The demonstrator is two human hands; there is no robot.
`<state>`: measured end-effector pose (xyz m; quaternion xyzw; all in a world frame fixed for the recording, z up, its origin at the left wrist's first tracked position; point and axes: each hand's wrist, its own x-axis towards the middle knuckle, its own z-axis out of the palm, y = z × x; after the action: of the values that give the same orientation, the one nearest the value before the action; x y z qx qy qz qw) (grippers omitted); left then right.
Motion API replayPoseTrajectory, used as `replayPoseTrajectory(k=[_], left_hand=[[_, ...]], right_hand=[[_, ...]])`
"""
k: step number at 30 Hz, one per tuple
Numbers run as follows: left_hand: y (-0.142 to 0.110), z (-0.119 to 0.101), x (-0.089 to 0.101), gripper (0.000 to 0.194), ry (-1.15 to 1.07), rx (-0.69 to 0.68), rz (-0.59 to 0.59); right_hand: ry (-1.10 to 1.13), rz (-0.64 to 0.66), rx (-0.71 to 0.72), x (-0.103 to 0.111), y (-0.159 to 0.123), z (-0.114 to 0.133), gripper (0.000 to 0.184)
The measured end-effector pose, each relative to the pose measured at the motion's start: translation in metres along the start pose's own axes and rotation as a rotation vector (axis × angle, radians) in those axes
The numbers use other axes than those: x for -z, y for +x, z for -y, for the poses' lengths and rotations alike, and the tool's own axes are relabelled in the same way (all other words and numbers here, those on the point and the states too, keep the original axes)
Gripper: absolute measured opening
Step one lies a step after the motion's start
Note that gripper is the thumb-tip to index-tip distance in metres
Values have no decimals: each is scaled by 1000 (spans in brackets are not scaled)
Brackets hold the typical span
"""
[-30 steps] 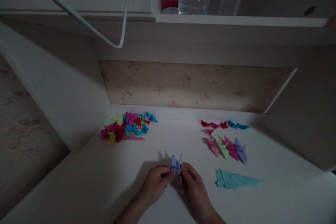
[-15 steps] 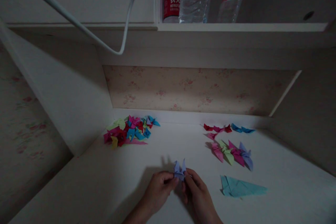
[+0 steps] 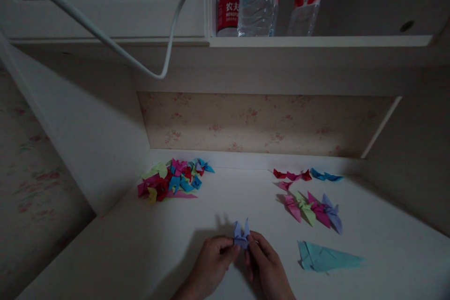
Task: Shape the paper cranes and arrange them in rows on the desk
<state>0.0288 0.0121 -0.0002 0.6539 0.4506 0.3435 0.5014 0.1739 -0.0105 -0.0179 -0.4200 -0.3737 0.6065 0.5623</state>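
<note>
Between my two hands, a small purple folded-paper piece [image 3: 241, 239] is held up above the white desk [image 3: 147, 253], its two pointed flaps standing upward. My left hand [image 3: 214, 260] pinches its left side between thumb and forefinger. On the opposite side, my right hand [image 3: 265, 260] pinches the right edge, the other fingers curled beneath. To the right of my hands lies a flat teal folded paper [image 3: 328, 258]. Behind that is a row of pink, green, magenta and purple origami pieces [image 3: 314, 211].
A heap of colourful origami [image 3: 172, 182] lies at the back left. Small red and pink folded pieces [image 3: 293, 176] and blue ones [image 3: 325, 176] lie at the back right. Overhead, a shelf [image 3: 316, 41] holds plastic bottles [image 3: 258, 0], and a white bent tube [image 3: 116, 49] hangs down.
Both hands keep their pinch on the purple paper, which looks nearly unchanged. The whole view has shifted slightly, with things sitting a little lower in the picture.
</note>
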Motion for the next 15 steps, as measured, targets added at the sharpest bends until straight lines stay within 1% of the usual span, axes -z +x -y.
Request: replayPoseTrajectory(k=[7,15], left_hand=[[0,-1,0,37,29,27,-26],[0,1,0,42,34,16,-14]], right_hand=[[26,-18,-12,-2,-2,3,41],[-15,-64,-19,-7,-4,11,44]])
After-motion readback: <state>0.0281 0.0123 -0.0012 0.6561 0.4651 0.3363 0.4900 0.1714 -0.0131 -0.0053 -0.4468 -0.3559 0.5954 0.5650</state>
